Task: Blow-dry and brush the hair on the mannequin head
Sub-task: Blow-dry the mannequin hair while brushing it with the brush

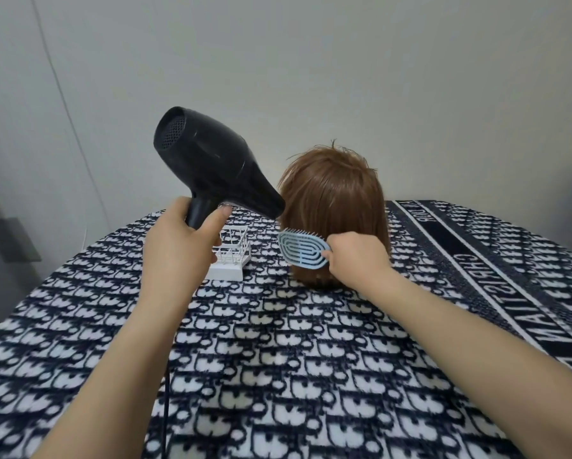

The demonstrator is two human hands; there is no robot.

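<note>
The mannequin head [332, 197] with short reddish-brown hair stands on the table, its back toward me. My left hand [182, 240] grips the handle of a black hair dryer [212, 167], raised to the left of the head, its nozzle almost touching the hair's left side. My right hand [354, 256] grips the handle of a light blue vented brush [301, 248], whose bristles press into the lower left hair. The mannequin's face is hidden.
A navy and white patterned blanket [278, 352] covers the table. A small white wire rack [230, 256] stands left of the head, partly behind my left hand. The dryer's black cord [166, 412] hangs down near my left forearm. A plain wall rises behind.
</note>
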